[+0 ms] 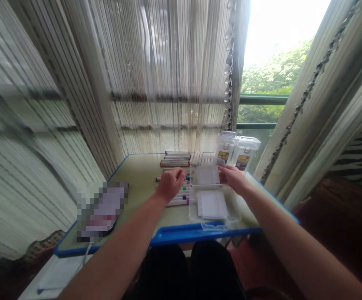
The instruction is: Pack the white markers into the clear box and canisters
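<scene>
A clear plastic box (192,212) lies open on the table, with a stack of white paper or cards (212,205) in its near half. Another white sheet (207,175) shows in its far half. My right hand (234,178) is closed on the right edge of that far half, its fingertips partly hidden. To the left, my left hand (172,183) hovers over a row of markers (177,203), fingers curled together. Whatever it may hold is too blurred to make out. Behind it, more white markers (175,163) with coloured ends lie side by side.
Two clear lidded containers (246,150) with labels stand at the back right. A pixelated flat object (104,212) with a white cable (87,252) lies at the left. The table has a raised blue edge (181,235); striped curtains (168,75) hang just behind.
</scene>
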`<state>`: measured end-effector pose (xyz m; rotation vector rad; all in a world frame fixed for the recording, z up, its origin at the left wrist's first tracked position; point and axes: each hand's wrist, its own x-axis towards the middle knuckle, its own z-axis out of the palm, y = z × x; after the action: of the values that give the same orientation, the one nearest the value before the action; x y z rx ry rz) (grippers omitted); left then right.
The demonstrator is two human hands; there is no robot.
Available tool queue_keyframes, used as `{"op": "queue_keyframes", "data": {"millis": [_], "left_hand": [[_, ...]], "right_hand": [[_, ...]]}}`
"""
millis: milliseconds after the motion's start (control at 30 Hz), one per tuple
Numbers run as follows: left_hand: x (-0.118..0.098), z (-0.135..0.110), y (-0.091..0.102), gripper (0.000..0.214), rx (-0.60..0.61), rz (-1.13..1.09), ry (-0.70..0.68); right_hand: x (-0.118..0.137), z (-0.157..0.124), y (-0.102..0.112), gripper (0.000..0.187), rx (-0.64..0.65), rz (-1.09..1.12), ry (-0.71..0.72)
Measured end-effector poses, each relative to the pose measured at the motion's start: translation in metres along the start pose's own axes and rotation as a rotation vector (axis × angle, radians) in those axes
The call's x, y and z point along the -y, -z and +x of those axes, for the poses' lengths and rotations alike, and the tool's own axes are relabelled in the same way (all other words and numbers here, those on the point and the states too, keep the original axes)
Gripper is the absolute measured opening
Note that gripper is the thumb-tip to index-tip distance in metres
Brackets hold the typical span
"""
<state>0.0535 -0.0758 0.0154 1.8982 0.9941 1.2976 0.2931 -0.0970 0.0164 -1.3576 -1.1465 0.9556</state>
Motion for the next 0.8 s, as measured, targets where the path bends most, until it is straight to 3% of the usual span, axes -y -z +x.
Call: {"op": "queue_keyframes", "data": {"millis": [100, 200, 267, 367, 567, 700, 800], "left_hand": [[0.006, 0.005, 0.006, 0.029, -0.091, 0.039, -0.006], [0.017, 0.010, 0.016, 0.023, -0.102, 0.316, -0.076], [0.025, 0.011, 0.021, 0.027, -0.016, 0.541, -0.116], [0.028, 0.010, 0.025, 0.033, 0.173, 0.708, -0.102], [0.002, 0.000, 0.026, 0.043, 0.303, 0.658, -0.229], [-0.008, -0.010, 0.028, 0.077, 0.506, 0.639, -0.245], [-0.008, -0.012, 0.026, 0.089, 0.527, 0.702, -0.209]], "right_hand": [[0.010, 0.014, 0.004, 0.017, 0.025, -0.016, -0.039], [0.016, 0.025, 0.007, 0.013, 0.017, -0.050, -0.059], [0.011, 0.027, 0.009, 0.013, -0.001, -0.046, -0.026], [-0.003, 0.027, 0.011, 0.015, -0.037, -0.153, -0.038], [-0.010, 0.027, 0.016, 0.017, -0.072, -0.411, -0.069], [-0.008, 0.029, 0.024, 0.016, -0.036, -0.614, -0.088], [-0.011, 0.030, 0.029, 0.019, 0.027, -0.799, -0.038]]}}
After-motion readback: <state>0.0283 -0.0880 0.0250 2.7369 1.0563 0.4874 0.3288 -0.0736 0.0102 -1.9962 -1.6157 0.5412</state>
